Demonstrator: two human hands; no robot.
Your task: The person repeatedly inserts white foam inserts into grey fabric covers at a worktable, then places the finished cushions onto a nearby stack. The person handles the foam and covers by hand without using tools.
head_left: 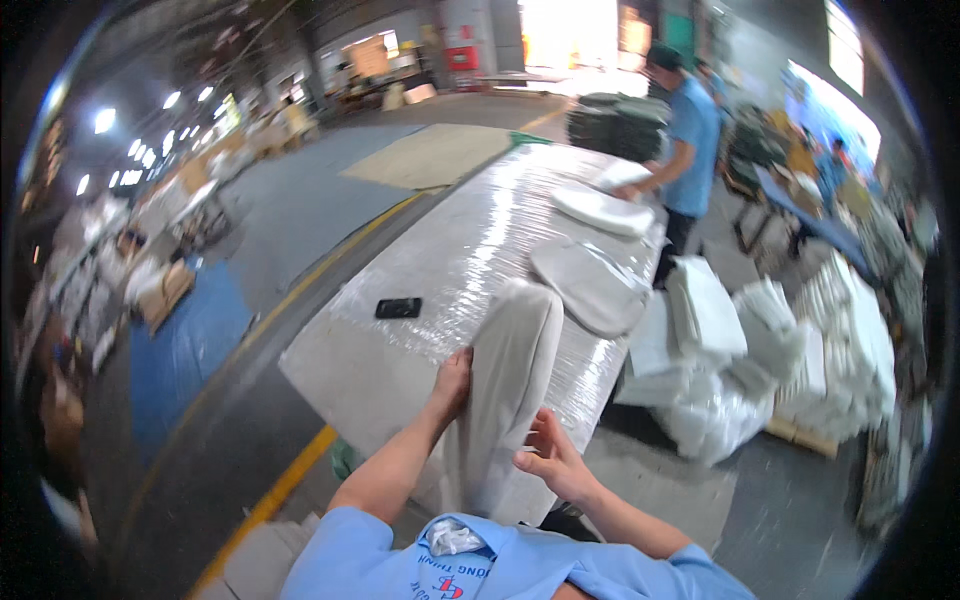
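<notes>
Upright in front of me stands a pale grey, fabric-covered cushion (515,350) with rounded corners, its lower end near my body. My left hand (456,382) grips its left edge; the fingertips are partly hidden. Beside the right edge, my right hand (556,462) has its fingers apart and holds nothing; whether a fingertip touches the cover I cannot tell. Just beyond, a flat rounded cushion (592,287) in the same pale colour lies on the plastic-wrapped table (370,355). Farther off lies another white cushion (605,211).
A black phone (398,308) lies on the table's left part. At the far right side a co-worker in a blue shirt (692,135) handles a white cushion. Stacked white pads (835,340) and plastic-bagged pieces (715,410) stand right of the table. Dark stacks (618,122) are behind it.
</notes>
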